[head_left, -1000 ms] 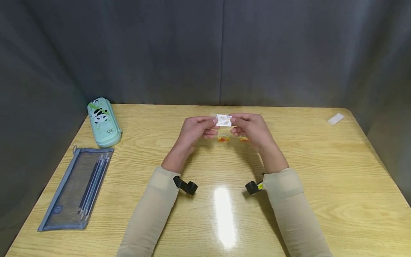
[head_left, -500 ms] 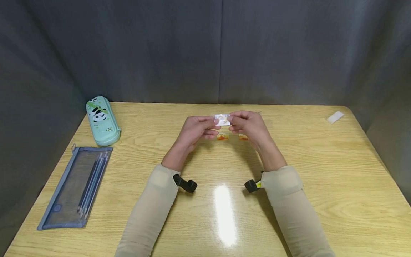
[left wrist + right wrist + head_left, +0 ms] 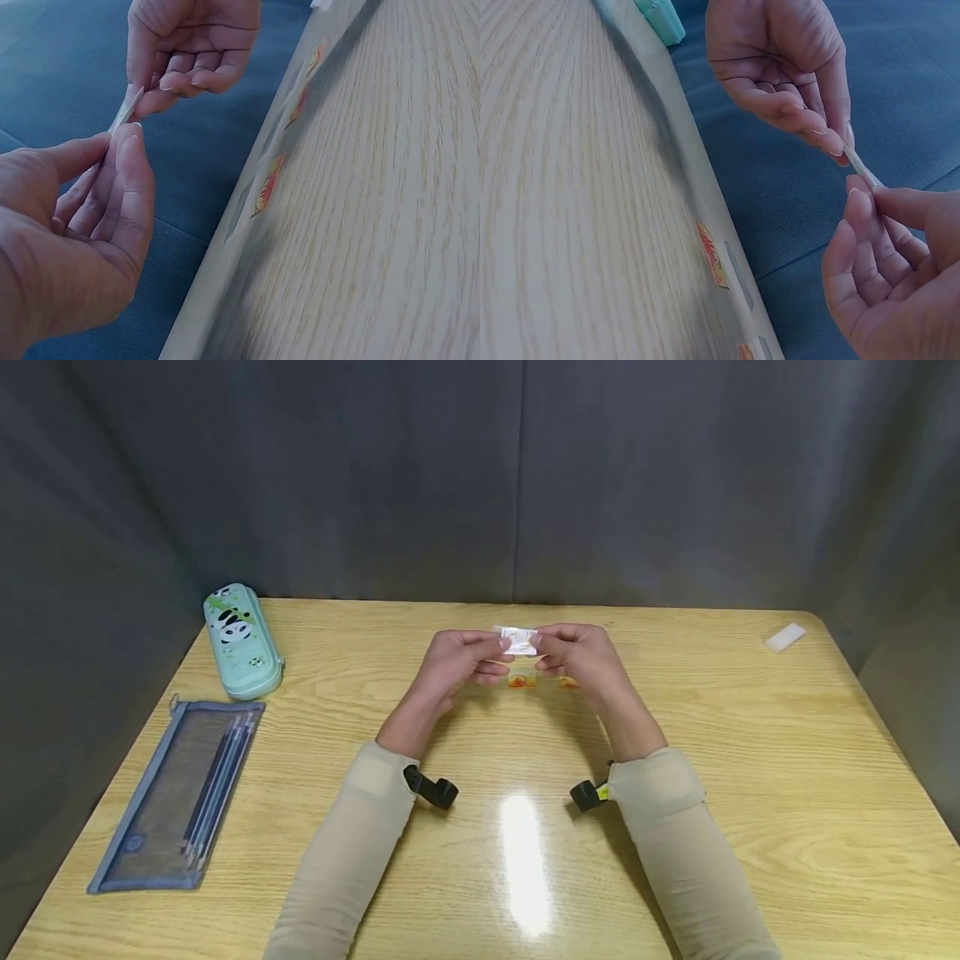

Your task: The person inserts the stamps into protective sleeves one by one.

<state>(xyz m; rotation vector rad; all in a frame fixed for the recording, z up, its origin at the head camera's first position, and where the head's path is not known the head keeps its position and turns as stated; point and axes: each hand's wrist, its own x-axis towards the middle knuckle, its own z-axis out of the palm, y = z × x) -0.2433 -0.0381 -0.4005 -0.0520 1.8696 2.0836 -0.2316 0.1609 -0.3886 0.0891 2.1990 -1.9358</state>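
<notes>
In the head view, a small, thin white packet (image 3: 519,641) with faint print is raised above the far part of the table. My left hand (image 3: 457,662) pinches its left end between thumb and fingers, and my right hand (image 3: 585,656) pinches the right end. Seen edge-on from the left wrist, the packet (image 3: 125,109) is flat like a card. On the table beneath the hands lies a clear piece with an orange printed strip (image 3: 522,681). A similar orange piece (image 3: 568,682) is partly covered by the right hand.
A mint panda pencil case (image 3: 242,643) lies at the table's far left. Nearer stands out a blue mesh zip pouch (image 3: 172,802) with several pencils inside. A small white block (image 3: 785,637) lies far right. Dark curtains (image 3: 517,485) border the table.
The packet has moved slightly left and tilts a little, so its shine differs. Both hands still pinch its ends, and the things on the table stay where they were.
</notes>
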